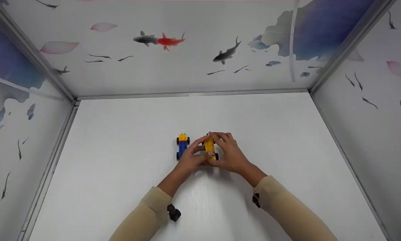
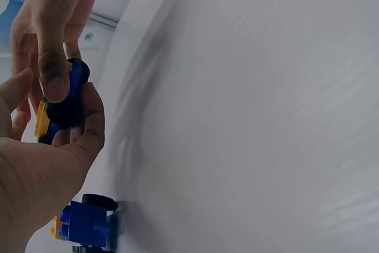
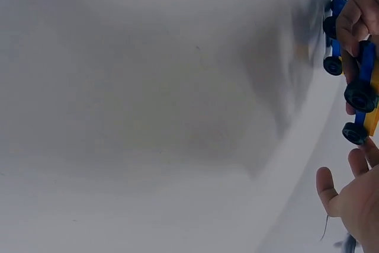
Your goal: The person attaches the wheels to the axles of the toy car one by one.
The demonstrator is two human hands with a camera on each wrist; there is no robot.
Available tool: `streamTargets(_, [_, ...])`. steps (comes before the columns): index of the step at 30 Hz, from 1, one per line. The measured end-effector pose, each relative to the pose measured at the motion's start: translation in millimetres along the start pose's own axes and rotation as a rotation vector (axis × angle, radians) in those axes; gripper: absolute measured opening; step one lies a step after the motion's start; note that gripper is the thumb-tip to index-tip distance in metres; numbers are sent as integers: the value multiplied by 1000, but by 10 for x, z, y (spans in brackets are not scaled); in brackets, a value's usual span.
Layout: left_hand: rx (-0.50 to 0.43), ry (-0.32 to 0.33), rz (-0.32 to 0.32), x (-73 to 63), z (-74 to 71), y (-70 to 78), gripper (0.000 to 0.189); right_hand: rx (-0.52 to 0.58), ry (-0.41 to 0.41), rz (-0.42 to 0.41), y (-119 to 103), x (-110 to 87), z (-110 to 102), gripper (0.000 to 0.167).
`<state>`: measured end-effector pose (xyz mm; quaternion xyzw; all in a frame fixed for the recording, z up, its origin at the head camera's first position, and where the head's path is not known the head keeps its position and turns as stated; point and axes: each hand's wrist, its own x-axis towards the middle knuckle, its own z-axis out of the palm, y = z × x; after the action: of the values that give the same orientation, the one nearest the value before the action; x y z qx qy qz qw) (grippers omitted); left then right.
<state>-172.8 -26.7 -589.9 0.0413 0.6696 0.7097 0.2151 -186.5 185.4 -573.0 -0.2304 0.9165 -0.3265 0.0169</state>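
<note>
A toy car point(image 1: 209, 145) of yellow and blue building bricks with black wheels is held between both hands over the white table. My left hand point(image 1: 188, 160) grips it from the left side, thumb near its close end. From the right, my right hand point(image 1: 233, 154) pinches it, index fingertip at the far end and thumb at the near end. The right wrist view shows the car's wheels point(image 3: 360, 96) and blue underside strip. A second toy car point(image 1: 183, 147), blue with a yellow block on its far end, stands on the table just left of the left hand, which partly overlaps it.
The white table point(image 1: 126, 134) is enclosed by panels printed with fish and petals, a back wall point(image 1: 193, 73) and one at each side. Metal strips run along the table's edges. Small black devices point(image 1: 174, 213) sit at both sleeve cuffs.
</note>
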Motion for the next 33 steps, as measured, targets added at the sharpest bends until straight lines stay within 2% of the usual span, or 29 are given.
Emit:
streamTargets(9, [49, -10, -29, -66, -36, -37, 68, -58, -29, 96, 94, 42, 23, 105])
streamTargets(14, [115, 0, -8, -59, -27, -44, 68, -79, -34, 127, 171, 88, 41, 104])
streamTargets(20, [187, 27, 18, -69, 22, 15, 68, -111, -44, 158, 249, 118, 50, 103])
streamTargets(25, [226, 2, 38, -90, 65, 78, 69, -155, -70, 184, 308, 136, 61, 105])
streamTargets(33, [217, -19, 89, -110, 15, 138, 66, -170, -73, 199, 349, 123, 65, 104])
